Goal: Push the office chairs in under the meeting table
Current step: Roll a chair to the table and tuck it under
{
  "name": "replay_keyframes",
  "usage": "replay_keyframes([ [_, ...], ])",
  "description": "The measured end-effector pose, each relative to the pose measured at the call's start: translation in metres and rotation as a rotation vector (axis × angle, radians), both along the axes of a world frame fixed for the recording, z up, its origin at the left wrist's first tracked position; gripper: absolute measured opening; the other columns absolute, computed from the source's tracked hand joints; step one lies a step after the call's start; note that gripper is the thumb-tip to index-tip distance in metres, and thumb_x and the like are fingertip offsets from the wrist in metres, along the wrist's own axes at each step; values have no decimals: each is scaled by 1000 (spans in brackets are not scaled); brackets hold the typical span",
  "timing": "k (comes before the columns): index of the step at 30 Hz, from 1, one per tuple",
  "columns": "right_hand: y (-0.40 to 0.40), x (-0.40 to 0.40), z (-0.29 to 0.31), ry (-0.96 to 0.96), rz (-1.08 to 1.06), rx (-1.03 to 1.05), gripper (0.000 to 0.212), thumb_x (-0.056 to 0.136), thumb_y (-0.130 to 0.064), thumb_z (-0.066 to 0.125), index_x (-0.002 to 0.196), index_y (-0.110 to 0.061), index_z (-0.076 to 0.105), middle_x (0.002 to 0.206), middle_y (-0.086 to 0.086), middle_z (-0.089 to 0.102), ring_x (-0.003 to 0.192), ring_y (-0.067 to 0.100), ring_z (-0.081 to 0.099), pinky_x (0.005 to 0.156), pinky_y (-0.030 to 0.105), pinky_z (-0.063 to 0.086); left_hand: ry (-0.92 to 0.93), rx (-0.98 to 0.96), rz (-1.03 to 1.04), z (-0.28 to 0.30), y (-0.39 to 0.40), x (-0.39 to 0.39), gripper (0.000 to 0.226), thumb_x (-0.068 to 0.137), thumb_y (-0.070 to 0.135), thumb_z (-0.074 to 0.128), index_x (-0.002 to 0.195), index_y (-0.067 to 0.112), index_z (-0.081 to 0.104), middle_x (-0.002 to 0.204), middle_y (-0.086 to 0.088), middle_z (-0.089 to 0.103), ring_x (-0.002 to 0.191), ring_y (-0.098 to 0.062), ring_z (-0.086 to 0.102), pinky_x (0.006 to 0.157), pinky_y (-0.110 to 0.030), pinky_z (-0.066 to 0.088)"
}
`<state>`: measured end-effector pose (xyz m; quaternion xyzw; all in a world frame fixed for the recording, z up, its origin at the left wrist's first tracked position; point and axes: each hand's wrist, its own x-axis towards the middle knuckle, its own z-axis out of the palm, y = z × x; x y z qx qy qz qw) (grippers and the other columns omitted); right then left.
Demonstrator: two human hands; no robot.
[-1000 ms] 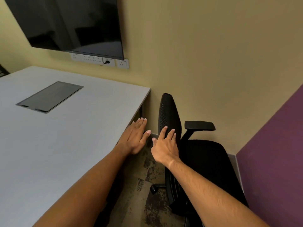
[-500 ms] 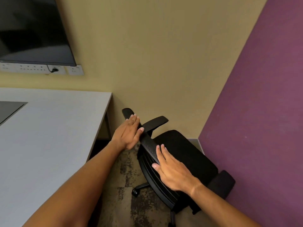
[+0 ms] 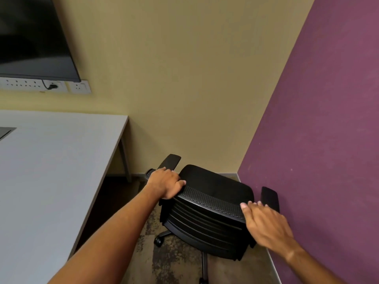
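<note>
This is an office meeting room. A large grey desk (image 3: 51,171) fills the 9 o'clock side, with a dark cable hatch (image 3: 5,132) set into its top. On the yellow wall (image 3: 174,78), at 10 o'clock, hangs a big black screen (image 3: 30,37), and under it runs a white strip of power sockets (image 3: 45,86) with one plug in it. A black mesh office chair (image 3: 211,206) on castors stands at 6 o'clock on a mottled carpet (image 3: 176,261). A purple wall panel (image 3: 328,140) closes the 3 o'clock side.
</note>
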<state>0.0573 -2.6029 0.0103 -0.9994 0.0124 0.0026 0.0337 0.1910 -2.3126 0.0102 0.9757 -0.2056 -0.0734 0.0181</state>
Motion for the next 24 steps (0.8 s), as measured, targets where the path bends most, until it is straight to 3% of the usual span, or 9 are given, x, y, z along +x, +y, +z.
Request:
replay_keyframes([
  [2,-12,3,3,-64,2,-35,72,95,-56,8,112,-19,67,116,1,70,109,20,63,91,37,48,-30,-20,44,0,-4,-13,59,94,53,20,95,17,68,103,-13,69,94,-29,63,81,-39,44],
  [5,-25,5,4,-112,23,-54,67,95,-55,14,103,-20,70,107,0,71,100,20,66,79,36,52,-36,-27,84,-1,-10,-30,63,93,54,18,91,18,70,97,-12,69,90,-29,63,84,-43,50],
  [10,-37,22,0,-146,134,-10,64,96,-53,24,105,-11,72,108,10,71,106,27,65,91,42,51,-36,-39,196,-3,-27,-61,59,95,52,22,77,17,66,86,-11,68,81,-27,63,77,-39,46],
  [16,-75,39,-3,-260,319,4,62,95,-48,32,102,-1,73,103,17,73,104,33,67,95,46,50,-41,-51,320,0,-64,-96,61,93,55,17,65,19,58,68,-5,58,66,-22,54,69,-36,39],
  [24,-106,79,-5,-273,452,78,61,94,-46,33,105,-1,72,108,19,71,110,33,65,100,45,46,-126,-51,485,2,-104,-122,59,93,54,17,62,19,52,74,-10,65,66,-26,55,72,-40,45],
])
